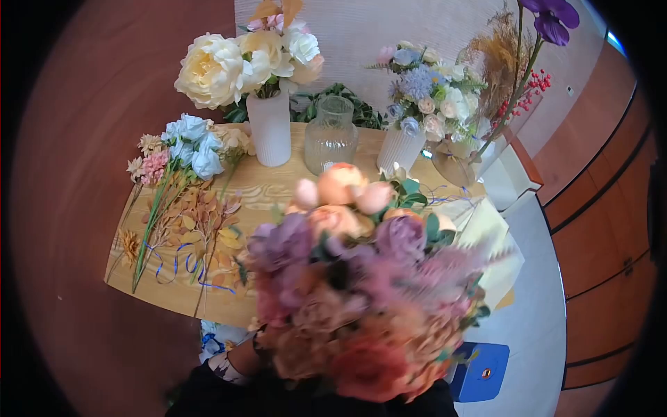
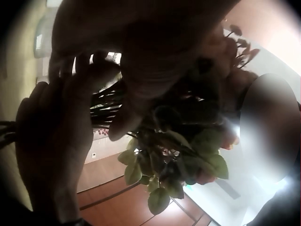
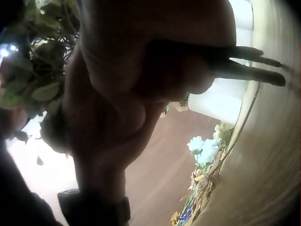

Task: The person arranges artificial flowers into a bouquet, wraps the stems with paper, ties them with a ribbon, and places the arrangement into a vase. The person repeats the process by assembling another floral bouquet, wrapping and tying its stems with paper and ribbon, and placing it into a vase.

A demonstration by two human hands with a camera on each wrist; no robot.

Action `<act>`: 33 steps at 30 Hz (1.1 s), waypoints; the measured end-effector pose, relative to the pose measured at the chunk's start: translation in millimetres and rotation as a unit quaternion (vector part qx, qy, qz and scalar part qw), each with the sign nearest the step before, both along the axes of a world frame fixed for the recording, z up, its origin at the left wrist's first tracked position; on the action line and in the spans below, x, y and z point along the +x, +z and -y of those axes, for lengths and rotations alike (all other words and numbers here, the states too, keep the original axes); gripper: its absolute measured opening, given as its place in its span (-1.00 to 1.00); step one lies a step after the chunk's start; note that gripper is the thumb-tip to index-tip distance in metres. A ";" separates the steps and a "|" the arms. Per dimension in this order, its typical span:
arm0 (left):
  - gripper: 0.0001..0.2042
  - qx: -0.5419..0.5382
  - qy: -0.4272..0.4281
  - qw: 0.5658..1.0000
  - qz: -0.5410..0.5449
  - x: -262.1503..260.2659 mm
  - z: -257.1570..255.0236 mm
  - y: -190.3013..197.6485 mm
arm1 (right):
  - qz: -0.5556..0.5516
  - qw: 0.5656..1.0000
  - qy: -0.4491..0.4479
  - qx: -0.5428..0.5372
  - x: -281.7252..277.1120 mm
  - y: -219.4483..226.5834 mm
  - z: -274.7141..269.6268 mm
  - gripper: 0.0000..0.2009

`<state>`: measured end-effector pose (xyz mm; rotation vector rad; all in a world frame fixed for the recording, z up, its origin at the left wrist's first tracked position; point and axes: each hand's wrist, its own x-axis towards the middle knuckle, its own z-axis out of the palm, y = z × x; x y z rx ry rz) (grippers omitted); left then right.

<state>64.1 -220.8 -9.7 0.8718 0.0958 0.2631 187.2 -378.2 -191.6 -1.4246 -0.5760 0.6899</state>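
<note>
A large bouquet [image 1: 375, 292] of peach, purple, pink and coral artificial flowers fills the near middle of the head view, slightly blurred, and hides both hands there. In the left wrist view my left hand [image 2: 146, 56] grips its dark stems [image 2: 106, 108] close under the leaves and blooms. My right hand [image 2: 54, 125] is curled around the same stems farther toward their cut ends. From the right wrist view, the stem ends [image 3: 256, 70] stick out past the right hand [image 3: 160, 42]. Behind the bouquet a clear ribbed glass vase [image 1: 331, 139] stands on the wooden table [image 1: 257, 187].
A white vase [image 1: 269, 132] with cream flowers stands back left, another white vase [image 1: 401, 149] with blue and white blooms back right. Loose blue flowers [image 1: 191, 142], dried leaf sprays [image 1: 205, 215] and blue ribbon [image 1: 167, 271] lie left. Wrapping paper [image 1: 497, 243] lies right; a blue box [image 1: 481, 372] is below.
</note>
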 end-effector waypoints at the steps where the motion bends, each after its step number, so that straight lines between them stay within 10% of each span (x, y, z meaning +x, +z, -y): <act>1: -0.83 0.002 -0.006 1.000 -0.006 -3.5 10.0 -3.9 | -0.006 1.000 0.000 0.000 -5.5 -2.5 1.1 -0.52; 33: -0.91 0.052 -0.085 0.995 0.007 70.7 -27.5 10.9 | 0.018 0.995 0.097 -0.029 23.0 15.7 -24.3 -0.55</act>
